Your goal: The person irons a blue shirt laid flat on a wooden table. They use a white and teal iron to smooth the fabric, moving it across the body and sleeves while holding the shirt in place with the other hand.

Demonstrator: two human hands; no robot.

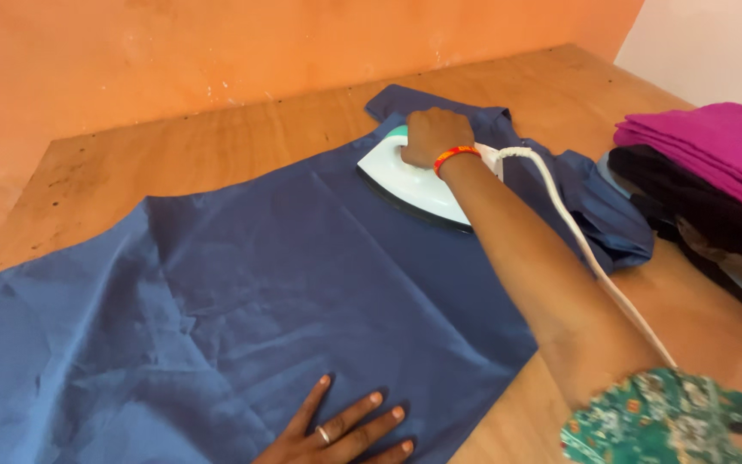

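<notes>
Head view shows the right hand (434, 137) wrapped tight around the handle of a white iron (414, 185), fingers curled shut over it, a red band at the wrist. The iron sits flat on blue cloth (302, 283), sole down, its nose pointing away from the wrist toward the far edge of the cloth. A white cord (590, 258) trails back from the heel of the iron along the forearm, clear of the sole.

The left hand (345, 430) lies flat on the cloth, fingers spread and pressed down, 1 ring showing, well short of the iron and on the near side of it. It holds nothing; it pins the fabric.

To do this well, I judge the pinning hand should keep the cloth taut between itself and the iron, since soft creases show to the left of that hand. Strokes should run away from the pinned edge so wrinkles are pushed out, not folded in. The bunched cloth just beyond the grip, to its right, wants flattening before the sole crosses it. Keeping the cord behind the wrist stops it dragging over pressed fabric.

Folded magenta cloth (714, 146) is stacked off to the right of the arm on the wooden table (199, 146).
</notes>
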